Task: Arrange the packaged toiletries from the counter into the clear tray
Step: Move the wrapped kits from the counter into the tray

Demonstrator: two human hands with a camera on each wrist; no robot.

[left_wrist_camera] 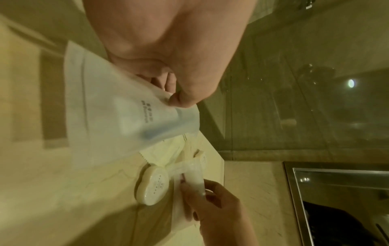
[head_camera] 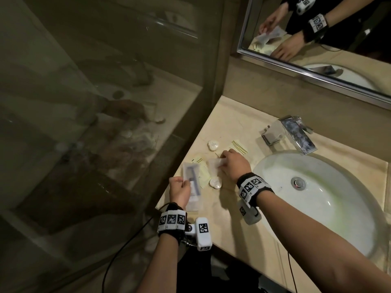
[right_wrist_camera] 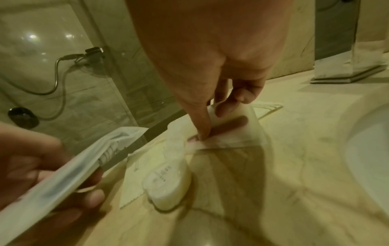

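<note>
My left hand (head_camera: 184, 183) (left_wrist_camera: 175, 97) pinches a long translucent toothbrush packet (head_camera: 191, 185) (left_wrist_camera: 118, 108) (right_wrist_camera: 63, 179) by its edge, tilted up off the beige counter (head_camera: 230, 210). My right hand (head_camera: 223, 161) (right_wrist_camera: 212, 123) pinches a small frosted sachet (head_camera: 214, 164) (right_wrist_camera: 233, 133) with a brownish stick inside, its far end on the counter. Two round wrapped soaps lie nearby, one (head_camera: 215, 183) (right_wrist_camera: 166, 186) (left_wrist_camera: 151, 184) between my hands, the other (head_camera: 213, 144) farther back. Flat yellow sachets (head_camera: 239, 146) lie around them. I cannot make out a clear tray.
A white sink basin (head_camera: 330, 199) fills the counter's right side, with a chrome faucet (head_camera: 296, 134) behind it. A glass shower partition (head_camera: 105, 102) borders the counter on the left. A mirror (head_camera: 317, 39) hangs on the back wall.
</note>
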